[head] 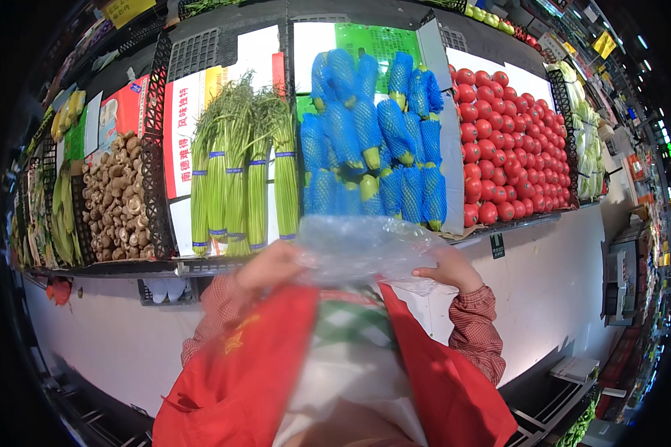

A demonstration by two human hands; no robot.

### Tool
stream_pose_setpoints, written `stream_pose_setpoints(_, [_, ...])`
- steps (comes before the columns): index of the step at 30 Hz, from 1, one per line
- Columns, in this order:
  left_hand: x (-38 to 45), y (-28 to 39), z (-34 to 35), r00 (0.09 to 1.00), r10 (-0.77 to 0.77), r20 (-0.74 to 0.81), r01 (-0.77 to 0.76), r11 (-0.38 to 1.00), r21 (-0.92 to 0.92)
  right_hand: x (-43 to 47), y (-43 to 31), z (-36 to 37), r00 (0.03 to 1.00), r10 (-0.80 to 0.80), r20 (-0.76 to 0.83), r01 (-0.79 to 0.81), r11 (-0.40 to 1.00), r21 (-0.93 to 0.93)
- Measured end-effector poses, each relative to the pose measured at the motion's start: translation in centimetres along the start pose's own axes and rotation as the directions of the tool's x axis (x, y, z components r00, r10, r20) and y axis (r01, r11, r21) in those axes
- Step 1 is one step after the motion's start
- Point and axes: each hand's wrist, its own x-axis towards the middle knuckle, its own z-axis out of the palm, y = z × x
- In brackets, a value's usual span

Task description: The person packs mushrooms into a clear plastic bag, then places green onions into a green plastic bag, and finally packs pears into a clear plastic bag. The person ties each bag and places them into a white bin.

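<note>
A clear plastic bag [363,248] is stretched between my two hands, in front of the vegetable display. My left hand [271,265], blurred, grips the bag's left side. At the other side, my right hand [453,269] holds the bag, thumb pointing inward. Just beyond the bag lie several green squash in blue foam nets [374,134], stacked in rows; the bag covers part of the lowest row. To their left, nearest my left hand, are bundles of long green stalks [235,195] bound with purple tape. A pile of red tomatoes [503,151] rises beyond my right hand.
Brown mushrooms [117,201] fill a bay further left, beside a black plastic crate wall [156,139]. Leafy cabbages [584,128] stand at the far right. The display's front edge [201,267] runs across before me, above a pale panel [537,279].
</note>
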Motion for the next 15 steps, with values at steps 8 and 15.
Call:
stream_pose_setpoints(8, [4.3, 0.9, 0.8, 0.983, 0.050, 0.175, 0.096, 0.676, -0.731, -0.5, -6.6, -9.1, 0.977, -0.204, 0.063, 0.157, 0.886, 0.437])
stream_pose_setpoints(15, [8.5, 2.2, 3.9, 0.997, 0.069, -0.038, -0.076, 0.700, -0.710, 14.1, -4.9, -15.0, 0.905, -0.141, -0.402, 0.303, 0.877, 0.372])
